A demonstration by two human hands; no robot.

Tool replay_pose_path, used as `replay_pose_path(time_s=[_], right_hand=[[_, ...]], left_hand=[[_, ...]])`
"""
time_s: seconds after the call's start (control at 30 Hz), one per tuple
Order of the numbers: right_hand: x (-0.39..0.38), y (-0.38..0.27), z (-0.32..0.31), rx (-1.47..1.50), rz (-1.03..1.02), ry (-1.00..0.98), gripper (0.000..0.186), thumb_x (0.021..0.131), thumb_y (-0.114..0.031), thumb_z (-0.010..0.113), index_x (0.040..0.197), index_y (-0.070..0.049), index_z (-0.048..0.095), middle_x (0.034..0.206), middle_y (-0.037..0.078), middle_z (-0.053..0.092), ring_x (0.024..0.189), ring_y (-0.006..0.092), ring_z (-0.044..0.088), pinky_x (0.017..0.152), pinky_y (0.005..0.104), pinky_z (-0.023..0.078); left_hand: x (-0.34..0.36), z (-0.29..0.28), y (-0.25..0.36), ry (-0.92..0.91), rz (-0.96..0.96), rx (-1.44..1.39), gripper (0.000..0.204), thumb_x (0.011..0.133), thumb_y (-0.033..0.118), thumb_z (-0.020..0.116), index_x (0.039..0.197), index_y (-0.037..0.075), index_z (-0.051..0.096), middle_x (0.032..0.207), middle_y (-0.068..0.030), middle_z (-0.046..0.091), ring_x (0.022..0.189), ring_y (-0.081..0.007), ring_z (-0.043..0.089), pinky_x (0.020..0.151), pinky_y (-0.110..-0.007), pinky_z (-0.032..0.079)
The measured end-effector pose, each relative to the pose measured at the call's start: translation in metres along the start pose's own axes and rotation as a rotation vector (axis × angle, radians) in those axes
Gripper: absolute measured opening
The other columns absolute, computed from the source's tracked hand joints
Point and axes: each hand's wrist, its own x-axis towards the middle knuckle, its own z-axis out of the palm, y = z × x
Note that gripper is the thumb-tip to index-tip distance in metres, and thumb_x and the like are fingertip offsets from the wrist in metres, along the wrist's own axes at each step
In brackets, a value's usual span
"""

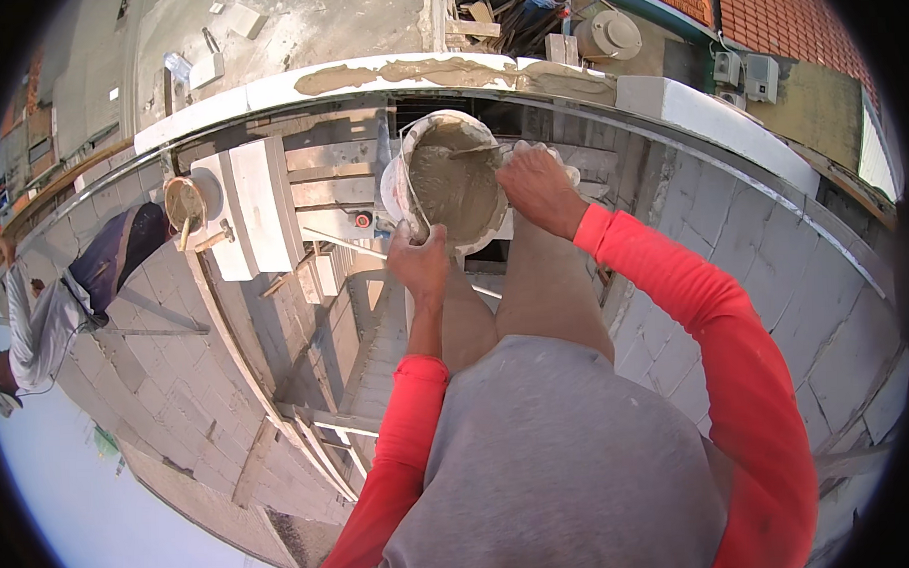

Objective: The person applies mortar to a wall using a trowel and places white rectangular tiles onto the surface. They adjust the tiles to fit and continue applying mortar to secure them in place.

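A white bucket (393,194) of wet grey mortar (451,196) is in front of my legs, tipped so that I look into its mouth. My left hand (421,260) grips the near rim, thumb over the edge. At the right side of the rim, my right hand (539,186) is closed round the handle of a trowel (478,151), whose blade rests at the mortar's upper part. Most of the handle is hidden by my fingers. Beyond the bucket runs the white block wall top (268,90), with a layer of mortar (397,74) spread on it.
White blocks (260,206) are stacked on the plank scaffold to the left, beside another mortar bucket (185,201) and a hammer (213,238). Further left, a person (103,261) leans toward the wall. A loose white block (714,125) lies on the wall at right. Gaps show between planks.
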Motion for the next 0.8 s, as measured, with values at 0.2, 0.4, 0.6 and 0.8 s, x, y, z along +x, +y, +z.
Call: replay_pose_path(time_s=[0.2,0.4,0.6,0.8], right_hand=[[-0.015,-0.014,0.001,0.276,0.083,-0.324,0.028,0.083,-0.025,0.076,0.092,0.0,0.067,0.087,0.019,0.072,0.09,0.0366,0.072,0.079,0.0485,0.056],[-0.047,0.006,-0.025,0.932,0.635,-0.571,0.041,0.091,-0.033,0.073,0.068,0.001,0.068,0.065,0.013,0.065,0.068,0.0196,0.067,0.066,0.0377,0.054],[-0.094,0.044,-0.111,0.871,0.453,-0.409,0.045,0.096,-0.031,0.07,0.069,0.003,0.06,0.061,0.007,0.055,0.062,0.014,0.054,0.063,0.0336,0.047],[-0.118,0.085,-0.284,0.222,0.364,-0.251,0.032,0.088,-0.022,0.074,0.074,0.004,0.063,0.063,0.015,0.053,0.057,0.0243,0.044,0.058,0.041,0.042]], left_hand=[[-0.001,0.014,0.029,-0.001,-0.072,-0.159,0.032,0.08,0.01,0.077,0.105,-0.009,0.072,0.096,-0.0187,0.074,0.086,-0.0299,0.071,0.082,-0.041,0.055],[-0.021,0.013,0.032,-0.004,-0.039,-0.219,0.038,0.081,0.013,0.078,0.11,-0.011,0.072,0.094,-0.0185,0.075,0.087,-0.0274,0.071,0.084,-0.039,0.056],[-0.035,0.012,0.024,-0.032,-0.197,-0.4,0.052,0.082,0.015,0.078,0.123,-0.016,0.067,0.107,-0.017,0.077,0.095,-0.0208,0.069,0.087,-0.036,0.055],[-0.031,0.009,-0.011,0.022,-0.21,-0.617,0.055,0.084,0.011,0.077,0.128,-0.018,0.065,0.113,-0.0188,0.076,0.103,-0.0228,0.068,0.094,-0.036,0.054]])
